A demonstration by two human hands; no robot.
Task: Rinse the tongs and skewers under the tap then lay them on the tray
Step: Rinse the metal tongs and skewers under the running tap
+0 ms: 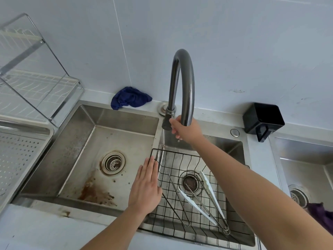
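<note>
Left hand (146, 188) flat, fingers straight and together, holding nothing; fingertips touch the rim of a black wire basket (180, 153). Right hand (185, 131) reaches past the left hand, fingers curled round the lower end of the dark curved tap (187, 78).

Task things lie in the basket, just right of the left hand and below the right forearm:
- 1 white tongs (191, 199), plastic-looking, wavy edges, arms spread.
- 2 thin shiny metal ones, long arms joined at the near end: left metal tongs (177, 195) beside the left hand, right metal tongs (226, 230) lying between the white arms, toothed tip. Cannot tell if any of these are skewers.

1 perforated metal tray (19, 156) sits well left of the left hand, beyond a stained basin (126, 134). 1 blue cloth (129, 99) is on the surface left of the right hand, and 1 black box (263, 120) is to its right.
</note>
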